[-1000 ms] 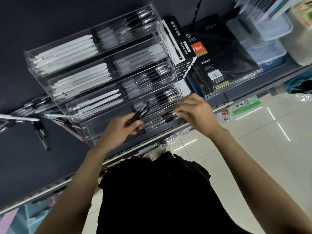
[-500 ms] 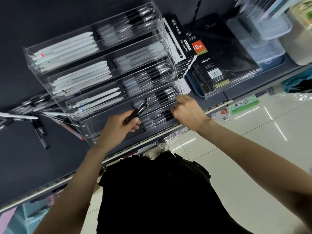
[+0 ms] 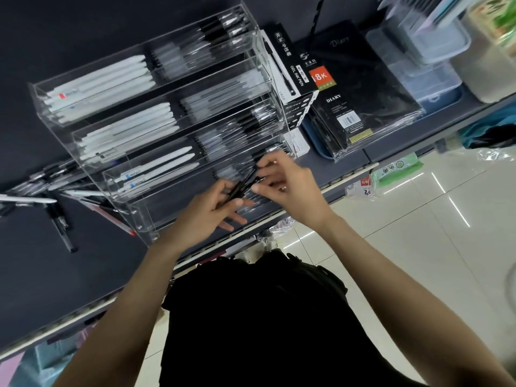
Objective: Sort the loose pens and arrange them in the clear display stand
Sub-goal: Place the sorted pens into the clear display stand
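Observation:
The clear tiered display stand sits on the dark shelf, its rows holding white pens on the left and black-and-clear pens on the right. In front of the lowest tier, my left hand grips a small bunch of black pens between thumb and fingers. My right hand has come beside it, and its fingertips pinch the upper end of one of those pens. Loose pens lie scattered on the shelf left of the stand.
Right of the stand are a gel ink pen box, wrapped black diaries and clear plastic boxes. The shelf's front rail runs below my hands. A green packet lies on the tiled floor.
My right hand left the right end of the lower tier and moved left to the pens in my left hand. My left hand rose slightly toward it.

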{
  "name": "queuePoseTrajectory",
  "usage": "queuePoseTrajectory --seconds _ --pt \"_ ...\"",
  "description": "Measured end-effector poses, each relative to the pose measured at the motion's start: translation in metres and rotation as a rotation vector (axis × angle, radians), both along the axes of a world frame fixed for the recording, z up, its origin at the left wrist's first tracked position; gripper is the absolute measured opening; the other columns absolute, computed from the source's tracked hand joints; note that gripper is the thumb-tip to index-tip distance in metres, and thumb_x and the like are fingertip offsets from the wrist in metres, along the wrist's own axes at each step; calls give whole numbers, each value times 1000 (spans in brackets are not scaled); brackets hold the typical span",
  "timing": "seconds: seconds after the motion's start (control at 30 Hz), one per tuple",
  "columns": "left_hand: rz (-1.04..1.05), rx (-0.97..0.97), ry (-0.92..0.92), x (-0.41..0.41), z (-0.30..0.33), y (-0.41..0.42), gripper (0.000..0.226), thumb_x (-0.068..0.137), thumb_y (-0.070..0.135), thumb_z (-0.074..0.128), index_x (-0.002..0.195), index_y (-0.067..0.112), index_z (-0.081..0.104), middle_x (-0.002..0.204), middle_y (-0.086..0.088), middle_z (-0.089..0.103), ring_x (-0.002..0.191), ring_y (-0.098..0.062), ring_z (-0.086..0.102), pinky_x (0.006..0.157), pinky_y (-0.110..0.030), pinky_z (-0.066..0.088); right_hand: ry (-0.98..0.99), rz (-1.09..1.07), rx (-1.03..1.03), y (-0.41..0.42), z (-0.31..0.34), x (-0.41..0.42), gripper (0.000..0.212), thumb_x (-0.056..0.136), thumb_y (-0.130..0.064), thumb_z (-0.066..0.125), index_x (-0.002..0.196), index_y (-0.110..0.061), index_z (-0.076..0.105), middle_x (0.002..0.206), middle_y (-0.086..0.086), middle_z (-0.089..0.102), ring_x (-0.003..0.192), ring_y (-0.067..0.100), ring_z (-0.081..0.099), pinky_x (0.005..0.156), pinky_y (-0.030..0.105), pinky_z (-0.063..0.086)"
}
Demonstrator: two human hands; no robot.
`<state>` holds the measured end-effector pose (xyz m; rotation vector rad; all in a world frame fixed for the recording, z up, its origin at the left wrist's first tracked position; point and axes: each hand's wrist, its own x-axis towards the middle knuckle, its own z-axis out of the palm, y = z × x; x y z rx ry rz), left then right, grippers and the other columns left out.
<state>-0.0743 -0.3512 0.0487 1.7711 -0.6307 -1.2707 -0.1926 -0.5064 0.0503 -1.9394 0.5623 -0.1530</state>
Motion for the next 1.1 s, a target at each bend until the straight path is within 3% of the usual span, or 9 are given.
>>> queuePoseTrajectory --seconds 0.17,0.23,0.3,0.4,0.6,0.83,0.97,1.03,1.1 --pt "-45 14 -38 -2 0 -2 8 96 20 50 103 21 52 100 9 72 78 -14 72 58 -22 55 -57 22 63 -11 -13 -8 25 79 -20 75 97 -14 57 88 -2 71 74 2 62 74 16 49" --pt "-45 24 -74 0 0 0 7 96 20 50 101 22 54 98 14 72 73 -13 70 52 -20 51 -84 170 -298 -28 -21 -18 18 82 -26 71 95 -15 64 88 -6 69 79 -1 54 79 10 39" --pt "-52 40 -126 3 -1 4 8 95 19 51 101 23 56 98 19 71 70 -10 68 49 -19 49 -130 300 -708 -45 -30 -26 13 87 -30 64 91 -18 68 84 -7 67 86 9 50 83 17 36" --pt "-44 74 -230 5 -5 9 10 96 20 51 103 20 58 96 17 71 70 -8 68 51 -21 50 -181 263 -943 -57 -42 -30 16 92 -24 57 86 -14 68 81 -1 67 88 21 56 81 29 44" --pt "109 128 -493 2 -12 16 13 95 26 53 105 26 61 88 11 70 73 2 66 56 -19 55 -113 211 -1135 -48 -68 -20 13 78 4 67 79 -8 64 74 6 63 76 25 58 66 30 46" --pt "219 83 -667 -5 -14 22 24 91 29 60 111 17 67 89 0 70 78 -15 68 71 -42 58 -58 277 -1267 -45 -63 -14 23 83 2 49 68 -12 61 67 2 58 75 21 51 64 26 29" --pt "156 151 -601 -9 -10 20 25 94 31 55 112 18 66 77 7 70 71 -1 66 72 -26 55 55 358 -1345 -43 -62 -9 28 84 -1 45 62 -12 58 67 0 56 75 22 51 65 28 28" --pt "97 186 -653 -14 -13 20 26 95 33 52 113 20 65 68 11 64 60 2 59 59 -13 45 65 359 -1344 -42 -61 -9 31 85 0 43 61 -10 60 70 2 58 75 23 52 66 29 28" --pt "62 202 -707 -18 -14 18 27 96 32 52 115 19 64 65 13 59 53 1 53 54 -13 37 58 335 -1321 -41 -62 -11 32 86 0 41 63 -7 62 74 4 60 76 24 52 65 30 31"
